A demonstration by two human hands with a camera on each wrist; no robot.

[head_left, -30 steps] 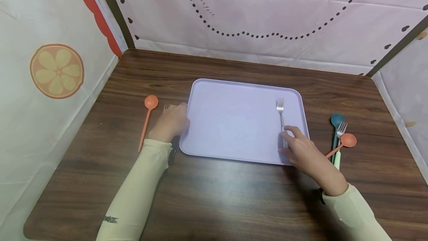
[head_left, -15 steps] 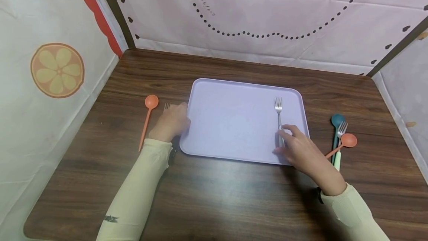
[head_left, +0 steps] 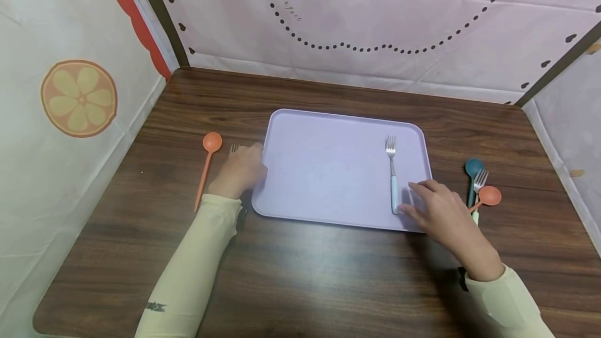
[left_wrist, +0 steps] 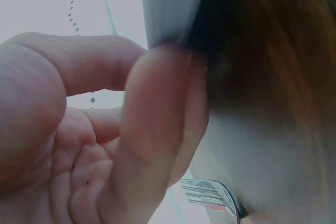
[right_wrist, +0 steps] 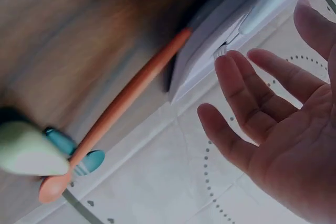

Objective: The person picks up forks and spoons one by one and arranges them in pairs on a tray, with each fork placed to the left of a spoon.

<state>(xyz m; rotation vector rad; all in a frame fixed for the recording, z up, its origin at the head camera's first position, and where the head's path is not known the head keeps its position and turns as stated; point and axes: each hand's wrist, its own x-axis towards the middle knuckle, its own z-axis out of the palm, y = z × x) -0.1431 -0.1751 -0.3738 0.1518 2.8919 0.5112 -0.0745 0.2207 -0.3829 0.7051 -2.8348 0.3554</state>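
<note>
A lilac tray (head_left: 328,171) lies on the table. My left hand (head_left: 239,171) is at its left side, and in the left wrist view the thumb and fingers (left_wrist: 157,103) pinch the tray's rim. On the tray's right part lies a fork (head_left: 394,192) with a light blue handle, tines pointing away from me. Just right of that handle my right hand (head_left: 441,213) hovers over the tray's edge, fingers spread and holding nothing; in the right wrist view its palm (right_wrist: 299,145) shows bare.
Left of the tray lie an orange spoon (head_left: 204,171) and another fork (head_left: 235,148), mostly hidden by my left hand. To the right, a teal spoon (head_left: 474,167), a fork with a pale green handle (head_left: 476,217) and an orange spoon (head_left: 490,196) overlap. Printed cloth walls (head_left: 375,14) border the table.
My right hand has let go of the light blue fork and drawn back to the right. Earlier, the fork shifted slightly left in its grasp. The left hand stays on the tray's rim.
</note>
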